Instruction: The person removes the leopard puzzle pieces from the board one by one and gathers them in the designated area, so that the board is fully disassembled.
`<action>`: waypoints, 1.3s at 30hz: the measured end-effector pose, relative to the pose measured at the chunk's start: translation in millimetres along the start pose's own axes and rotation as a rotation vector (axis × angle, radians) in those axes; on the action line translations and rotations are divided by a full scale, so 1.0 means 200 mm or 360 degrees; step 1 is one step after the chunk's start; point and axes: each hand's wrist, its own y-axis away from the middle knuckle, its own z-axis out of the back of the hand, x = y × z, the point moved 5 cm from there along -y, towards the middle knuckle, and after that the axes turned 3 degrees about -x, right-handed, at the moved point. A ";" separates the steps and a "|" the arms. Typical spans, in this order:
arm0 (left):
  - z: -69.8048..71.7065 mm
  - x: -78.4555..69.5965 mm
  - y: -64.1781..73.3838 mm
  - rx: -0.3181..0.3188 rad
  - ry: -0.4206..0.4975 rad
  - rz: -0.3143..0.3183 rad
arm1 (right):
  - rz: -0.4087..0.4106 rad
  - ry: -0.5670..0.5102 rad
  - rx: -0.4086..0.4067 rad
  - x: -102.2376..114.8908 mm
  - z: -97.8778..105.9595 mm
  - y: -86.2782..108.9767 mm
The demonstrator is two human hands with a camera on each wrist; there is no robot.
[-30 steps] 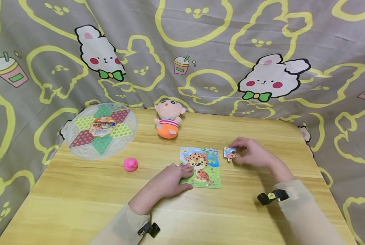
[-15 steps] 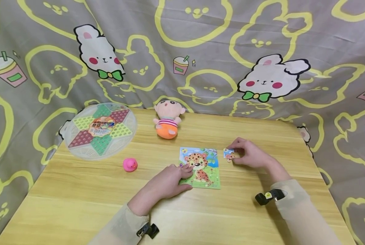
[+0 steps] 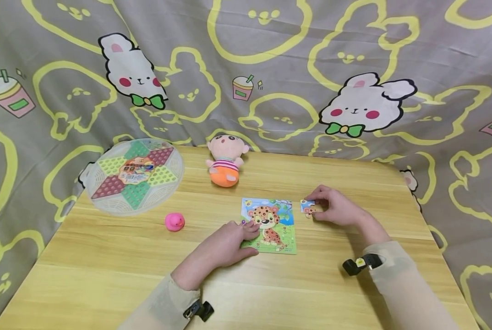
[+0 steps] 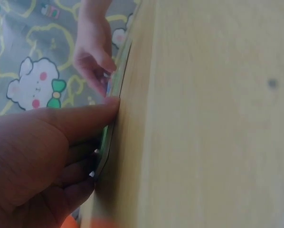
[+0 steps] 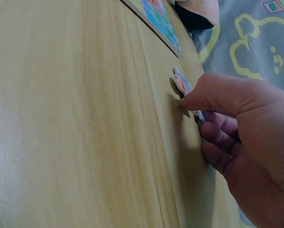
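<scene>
In the head view a jigsaw puzzle [image 3: 287, 236] with a spotted leopard cub lies flat on the wooden table. My left hand [image 3: 225, 243] rests at its lower left, thumb along the near edge and fingers over the left side. The left wrist view shows the thumb [image 4: 92, 118] right at the puzzle's edge. To the right of the puzzle, my right hand [image 3: 338, 208] pinches a small puzzle piece [image 3: 306, 206] with blue sky and an orange spotted part, close over the table. In the right wrist view the piece [image 5: 184, 81] is tilted between thumb and fingers, partly hidden by them.
A pink rubber duck [image 3: 174, 222] sits left of the left hand. Behind the puzzle lies a plush doll [image 3: 224, 165] in orange shorts. A round Chinese checkers board [image 3: 134, 176] is at the back left. A patterned curtain [image 3: 283, 82] hangs behind the table [image 3: 270, 293].
My right hand has shifted slightly left with the puzzle piece, which now lies flatter and nearer the puzzle. The left hand has stayed in place on the puzzle.
</scene>
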 end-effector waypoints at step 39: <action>-0.05 -0.13 -0.11 0.0035 -0.0216 -0.0254 | 0.0311 -0.0060 0.0161 0.42 -0.14 -0.20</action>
